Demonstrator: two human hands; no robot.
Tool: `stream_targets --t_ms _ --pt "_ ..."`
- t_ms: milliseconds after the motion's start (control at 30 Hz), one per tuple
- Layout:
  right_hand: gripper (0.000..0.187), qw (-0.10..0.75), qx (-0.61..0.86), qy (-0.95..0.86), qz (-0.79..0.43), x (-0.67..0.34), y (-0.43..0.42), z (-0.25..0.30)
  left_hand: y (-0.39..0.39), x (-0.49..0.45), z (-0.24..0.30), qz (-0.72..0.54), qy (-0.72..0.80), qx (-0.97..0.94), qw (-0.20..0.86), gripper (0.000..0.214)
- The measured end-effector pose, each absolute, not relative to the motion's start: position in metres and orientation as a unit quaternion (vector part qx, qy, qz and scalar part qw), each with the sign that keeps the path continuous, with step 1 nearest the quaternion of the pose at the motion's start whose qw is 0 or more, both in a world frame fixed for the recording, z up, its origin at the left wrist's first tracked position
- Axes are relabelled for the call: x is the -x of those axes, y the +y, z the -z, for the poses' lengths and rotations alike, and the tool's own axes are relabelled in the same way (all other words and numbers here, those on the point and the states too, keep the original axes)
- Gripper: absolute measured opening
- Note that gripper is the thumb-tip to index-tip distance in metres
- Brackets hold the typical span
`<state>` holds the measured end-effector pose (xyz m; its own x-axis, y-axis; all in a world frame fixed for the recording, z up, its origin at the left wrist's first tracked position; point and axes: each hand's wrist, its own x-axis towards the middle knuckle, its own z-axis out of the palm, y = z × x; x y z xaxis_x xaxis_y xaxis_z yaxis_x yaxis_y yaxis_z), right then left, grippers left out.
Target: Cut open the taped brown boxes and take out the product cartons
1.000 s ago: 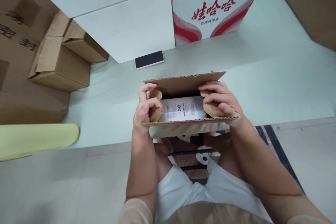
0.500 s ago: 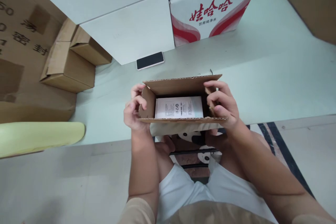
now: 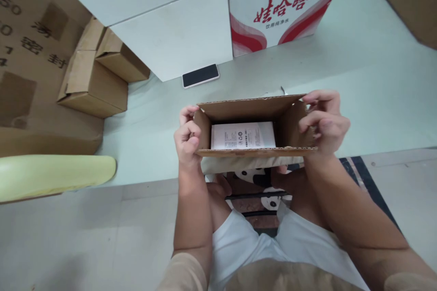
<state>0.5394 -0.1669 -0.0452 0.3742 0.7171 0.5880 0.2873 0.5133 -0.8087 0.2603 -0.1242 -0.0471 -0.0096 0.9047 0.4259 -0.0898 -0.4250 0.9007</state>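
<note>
I hold a small brown cardboard box [image 3: 246, 109] in front of me with its top open. Inside lies a white packet with a printed label [image 3: 243, 135]. My left hand [image 3: 187, 138] pinches the left end flap of the box. On the other side, my right hand [image 3: 324, 120] grips the right end flap, which is pulled outward. The long flaps stand open at the far and near sides.
A phone [image 3: 200, 75] lies face up on the pale green surface [image 3: 358, 82] beyond the box. Large white cartons [image 3: 170, 32], one with red print [image 3: 283, 13], stand behind it. Brown cartons [image 3: 92, 77] sit at the left, a yellow-green pad [image 3: 51, 177] lower left.
Both end flaps, folded inward a second ago, have been pulled outward. My right hand moved right and up with its flap. The packet inside now shows fully.
</note>
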Motion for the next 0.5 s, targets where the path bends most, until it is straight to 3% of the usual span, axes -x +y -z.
stream_targets --t_ms 233,433,500 --pt "0.047 0.771 0.499 -0.368 -0.148 -0.532 -0.159 0.043 -0.131 -0.254 0.049 -0.596 0.354 -0.612 0.38 0.065" --pt "0.043 0.753 0.475 -0.438 -0.124 -0.536 -0.172 0.031 -0.131 -0.258 0.049 -0.601 0.33 -0.611 0.396 0.061" --pt "0.033 0.763 0.449 -0.455 -0.092 -0.54 -0.179 0.014 -0.131 -0.258 0.05 -0.596 0.319 -0.624 0.392 0.057"
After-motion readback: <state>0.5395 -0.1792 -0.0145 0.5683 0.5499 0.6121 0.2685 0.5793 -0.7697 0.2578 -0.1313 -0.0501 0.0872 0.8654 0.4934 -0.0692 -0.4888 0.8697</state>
